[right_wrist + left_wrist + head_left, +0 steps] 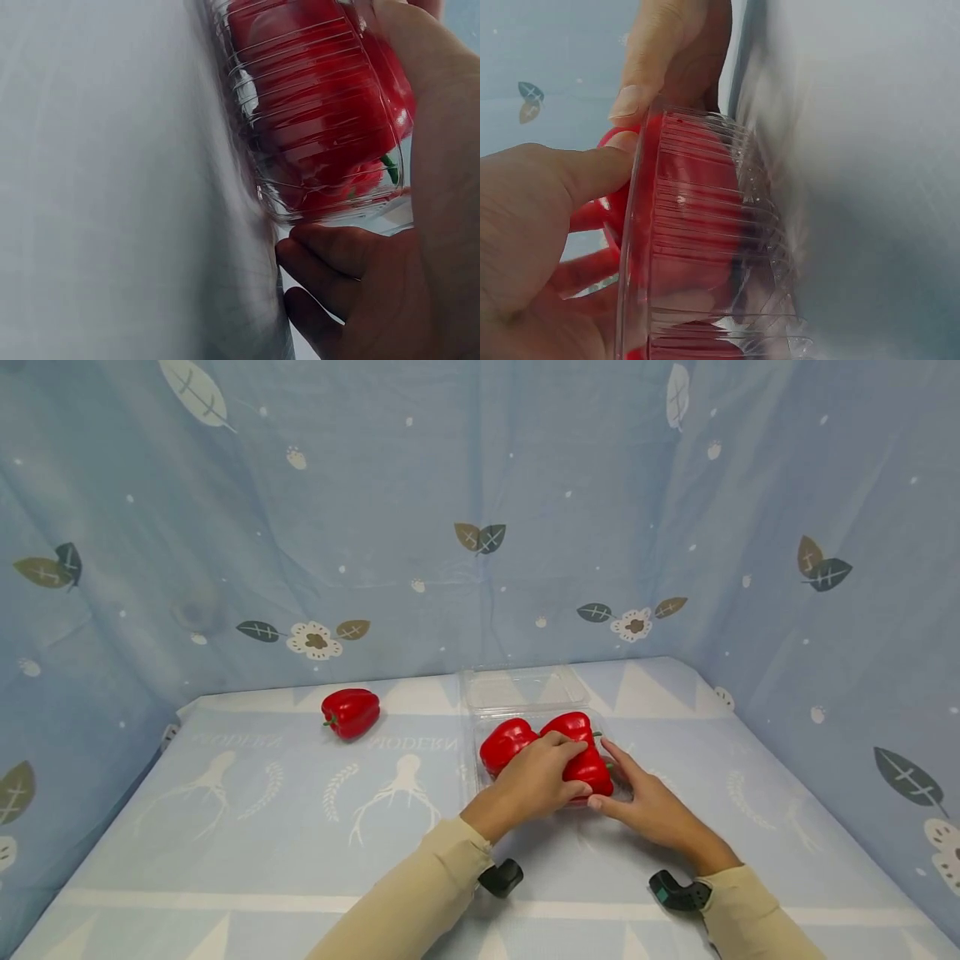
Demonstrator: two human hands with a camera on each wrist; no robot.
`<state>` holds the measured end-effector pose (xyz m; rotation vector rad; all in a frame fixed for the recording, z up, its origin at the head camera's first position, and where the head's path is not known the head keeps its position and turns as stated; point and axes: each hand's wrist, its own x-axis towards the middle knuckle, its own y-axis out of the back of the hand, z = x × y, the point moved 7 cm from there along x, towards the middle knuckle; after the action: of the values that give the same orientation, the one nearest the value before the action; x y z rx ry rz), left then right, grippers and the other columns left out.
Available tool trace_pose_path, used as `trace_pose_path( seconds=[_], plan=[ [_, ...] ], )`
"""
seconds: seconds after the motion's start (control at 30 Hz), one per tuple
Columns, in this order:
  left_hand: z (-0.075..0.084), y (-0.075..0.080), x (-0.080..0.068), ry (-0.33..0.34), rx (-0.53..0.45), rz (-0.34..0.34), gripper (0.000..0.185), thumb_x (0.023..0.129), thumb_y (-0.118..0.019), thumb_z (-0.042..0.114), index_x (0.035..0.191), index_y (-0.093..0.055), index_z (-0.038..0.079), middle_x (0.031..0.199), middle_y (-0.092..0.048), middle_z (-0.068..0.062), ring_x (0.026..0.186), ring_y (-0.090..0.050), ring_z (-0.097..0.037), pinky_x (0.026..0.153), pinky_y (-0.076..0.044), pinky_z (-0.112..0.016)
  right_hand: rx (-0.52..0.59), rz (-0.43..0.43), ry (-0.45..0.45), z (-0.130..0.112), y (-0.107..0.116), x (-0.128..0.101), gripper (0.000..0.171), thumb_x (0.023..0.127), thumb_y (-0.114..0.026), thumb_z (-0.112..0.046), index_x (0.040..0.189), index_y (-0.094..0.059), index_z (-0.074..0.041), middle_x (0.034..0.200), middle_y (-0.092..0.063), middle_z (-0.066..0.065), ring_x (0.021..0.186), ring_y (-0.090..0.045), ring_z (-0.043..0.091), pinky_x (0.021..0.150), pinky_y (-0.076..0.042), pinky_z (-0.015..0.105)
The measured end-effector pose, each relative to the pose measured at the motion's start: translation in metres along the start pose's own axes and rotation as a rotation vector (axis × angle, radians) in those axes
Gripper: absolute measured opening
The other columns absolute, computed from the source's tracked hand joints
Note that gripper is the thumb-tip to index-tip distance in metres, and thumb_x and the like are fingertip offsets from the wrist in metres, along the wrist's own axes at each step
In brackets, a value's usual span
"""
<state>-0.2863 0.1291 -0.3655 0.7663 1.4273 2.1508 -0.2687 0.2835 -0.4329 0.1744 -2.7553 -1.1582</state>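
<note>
A clear plastic clamshell container stands on the table with its lid open toward the back. Red bell peppers fill it. My left hand lies over the front pepper, fingers curled across its top and thumb at its near side. My right hand holds the container's right front corner. In the left wrist view my left hand has its thumb at the ribbed container wall. In the right wrist view my right hand curls its fingers against the container.
One more red pepper lies loose at the back left of the table. The blue patterned tablecloth covers the table. Blue leaf-print curtains close in the back and both sides.
</note>
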Motion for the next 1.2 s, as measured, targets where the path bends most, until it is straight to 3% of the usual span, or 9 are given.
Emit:
trace_pose_path(
  seconds=[0.23,0.7,1.2],
  plan=[
    [-0.005,-0.003,0.001,0.062,-0.084,-0.047,0.068,0.077,-0.077,0.041,0.138,-0.05,0.028,0.129,-0.049,-0.001,0.112,-0.053,-0.018,0.089,-0.052,-0.039,-0.001,-0.005,-0.011,0.001,-0.001,0.001,0.093,0.079,-0.067,-0.06,0.152,-0.016,-0.033,0.148,-0.038,0.013,0.13,-0.043,0.036,0.096,-0.04,0.06],
    [-0.006,-0.003,-0.003,0.023,-0.019,-0.018,0.069,0.079,-0.073,0.048,0.14,-0.049,0.027,0.132,-0.051,-0.001,0.112,-0.056,-0.017,0.089,-0.052,-0.038,-0.013,-0.006,-0.009,0.004,0.0,-0.001,0.094,0.078,-0.069,-0.056,0.152,-0.018,-0.03,0.148,-0.038,0.014,0.131,-0.042,0.036,0.094,-0.041,0.061],
    [-0.014,0.006,-0.012,-0.019,-0.09,-0.004,0.068,0.077,-0.078,0.038,0.138,-0.05,0.028,0.13,-0.053,0.002,0.113,-0.054,-0.015,0.087,-0.052,-0.036,0.003,-0.004,0.021,0.007,0.0,-0.002,0.09,0.08,-0.069,-0.053,0.152,-0.019,-0.031,0.145,-0.042,0.014,0.13,-0.042,0.035,0.096,-0.036,0.065]
  ],
)
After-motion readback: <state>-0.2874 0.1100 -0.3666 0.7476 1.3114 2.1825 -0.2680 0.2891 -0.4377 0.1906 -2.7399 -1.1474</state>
